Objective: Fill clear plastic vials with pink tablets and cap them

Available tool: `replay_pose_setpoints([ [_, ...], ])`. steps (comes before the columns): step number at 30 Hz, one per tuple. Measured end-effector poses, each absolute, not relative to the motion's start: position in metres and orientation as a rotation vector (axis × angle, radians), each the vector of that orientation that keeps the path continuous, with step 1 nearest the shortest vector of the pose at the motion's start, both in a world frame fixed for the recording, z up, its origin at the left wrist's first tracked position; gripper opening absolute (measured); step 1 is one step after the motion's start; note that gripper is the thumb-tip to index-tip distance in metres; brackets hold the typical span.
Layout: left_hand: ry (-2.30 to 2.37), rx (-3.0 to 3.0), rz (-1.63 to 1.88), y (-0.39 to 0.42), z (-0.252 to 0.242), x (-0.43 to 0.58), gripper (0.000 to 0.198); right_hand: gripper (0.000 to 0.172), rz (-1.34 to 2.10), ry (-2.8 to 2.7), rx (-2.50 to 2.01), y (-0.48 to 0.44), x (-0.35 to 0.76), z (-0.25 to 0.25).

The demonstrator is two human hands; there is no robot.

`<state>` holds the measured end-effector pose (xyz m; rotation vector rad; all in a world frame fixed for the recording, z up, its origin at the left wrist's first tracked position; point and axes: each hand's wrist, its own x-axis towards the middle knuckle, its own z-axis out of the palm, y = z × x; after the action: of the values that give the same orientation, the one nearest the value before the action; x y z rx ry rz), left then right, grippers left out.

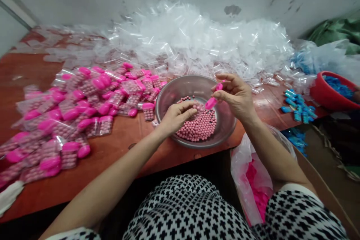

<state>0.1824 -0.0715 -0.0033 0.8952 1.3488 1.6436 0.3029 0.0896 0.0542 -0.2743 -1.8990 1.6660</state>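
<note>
A grey metal bowl (226, 127) stands on the red-brown table, with many small pink balls (194, 129) in its bottom. Over the bowl, my left hand (178, 117) pinches a small clear container (199, 109) that appears to have pink balls in it. To its right my right hand (236, 97) grips bright pink caps (211, 102) between thumb and fingers, close to the container but apart from it. How many caps it holds is hard to tell, as the fingers hide part of them.
Filled, pink-capped containers (92, 101) are heaped on the left. Clear empty containers (197, 37) form a large pile along the wall. A plastic bag of pink caps (257, 187) hangs by my right arm. Blue-capped containers (300, 105) and a red bowl (323, 93) lie at right.
</note>
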Motion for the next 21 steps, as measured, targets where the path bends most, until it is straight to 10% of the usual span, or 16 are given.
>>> replay_pose_setpoints([
  [13, 1.272, 0.942, 1.686, -0.075, -0.002, 0.182, 0.037, 0.029, 1.677, -2.039, -0.305, 0.075, 0.319, 0.029],
  [21, 1.514, 1.115, 1.655, -0.075, -0.006, 0.182, 0.030, 0.031, 1.073, -2.649, -0.138, 0.079, 0.319, 0.047],
])
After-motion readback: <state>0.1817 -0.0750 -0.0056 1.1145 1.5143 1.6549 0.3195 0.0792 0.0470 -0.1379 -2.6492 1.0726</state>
